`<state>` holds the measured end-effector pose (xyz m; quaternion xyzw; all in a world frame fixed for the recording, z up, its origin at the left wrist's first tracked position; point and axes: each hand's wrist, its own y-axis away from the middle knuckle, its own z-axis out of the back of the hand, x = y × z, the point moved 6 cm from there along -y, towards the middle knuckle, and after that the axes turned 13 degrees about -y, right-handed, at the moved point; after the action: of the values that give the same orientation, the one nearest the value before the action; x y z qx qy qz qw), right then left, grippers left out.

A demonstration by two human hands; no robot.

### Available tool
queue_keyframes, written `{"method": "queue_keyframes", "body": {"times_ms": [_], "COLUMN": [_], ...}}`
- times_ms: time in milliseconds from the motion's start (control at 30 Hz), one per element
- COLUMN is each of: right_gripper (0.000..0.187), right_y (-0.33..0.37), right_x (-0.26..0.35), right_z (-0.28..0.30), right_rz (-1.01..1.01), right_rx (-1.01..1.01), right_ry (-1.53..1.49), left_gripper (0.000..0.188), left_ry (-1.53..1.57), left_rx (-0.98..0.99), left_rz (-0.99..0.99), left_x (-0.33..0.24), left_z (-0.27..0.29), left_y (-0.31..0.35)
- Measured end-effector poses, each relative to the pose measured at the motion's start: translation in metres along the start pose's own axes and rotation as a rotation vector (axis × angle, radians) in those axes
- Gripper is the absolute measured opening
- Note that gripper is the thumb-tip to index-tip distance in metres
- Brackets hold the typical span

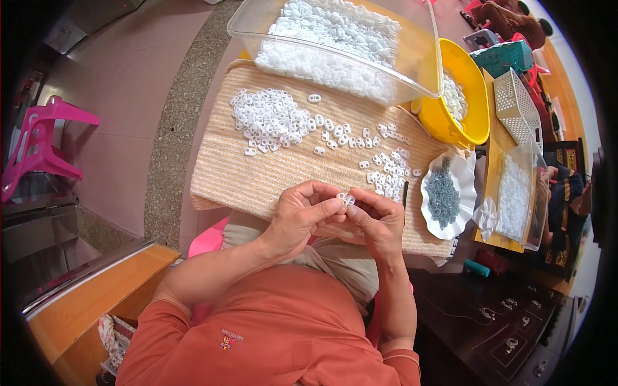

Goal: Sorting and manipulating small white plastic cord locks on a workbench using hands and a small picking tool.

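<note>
Over the near edge of a towel-covered table [225,174], my two hands meet in front of my body. Between them is a small white plastic piece with holes [345,199]. My left hand [302,209] pinches it from the left with thumb and forefinger. From the other side, the thumb and fingertips of my right hand [380,222] close on it too. Beyond my hands lie a large heap of white two-holed pieces [267,119] at the left and a smaller group of white pieces [389,170] at the right, with a loose row between.
A clear bin [335,48] of white pieces stands at the back. To its right is a yellow basin [479,122]; nearer sits a white scalloped dish [467,186] of small grey parts. A pink stool [45,145] stands far left. Another person sits at the right beside a clear box [515,199].
</note>
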<state>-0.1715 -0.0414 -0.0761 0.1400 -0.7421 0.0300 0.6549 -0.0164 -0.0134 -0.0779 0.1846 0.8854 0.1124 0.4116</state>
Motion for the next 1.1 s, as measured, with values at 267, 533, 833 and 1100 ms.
{"method": "queue_keyframes", "body": {"times_ms": [267,533,833,1100], "right_gripper": [0.033,0.037,0.032,0.033], "right_y": [-0.001,-0.001,0.0,-0.001], "right_x": [-0.001,0.001,0.002,0.007], "right_z": [-0.002,-0.007,0.003,0.005], "right_rz": [-0.009,-0.067,-0.07,-0.014], "right_rx": [0.094,0.047,0.068,0.116], "right_ry": [0.026,-0.082,-0.193,0.094], "left_gripper": [0.014,0.013,0.017,0.015], "left_ry": [-0.019,-0.046,-0.118,-0.128], "left_rx": [-0.003,0.003,-0.049,-0.067], "left_rz": [0.012,0.007,0.05,0.039], "left_x": [-0.001,0.0,-0.002,-0.002], "left_z": [-0.001,0.0,-0.003,-0.004], "left_y": [0.0,0.0,0.003,0.002]}}
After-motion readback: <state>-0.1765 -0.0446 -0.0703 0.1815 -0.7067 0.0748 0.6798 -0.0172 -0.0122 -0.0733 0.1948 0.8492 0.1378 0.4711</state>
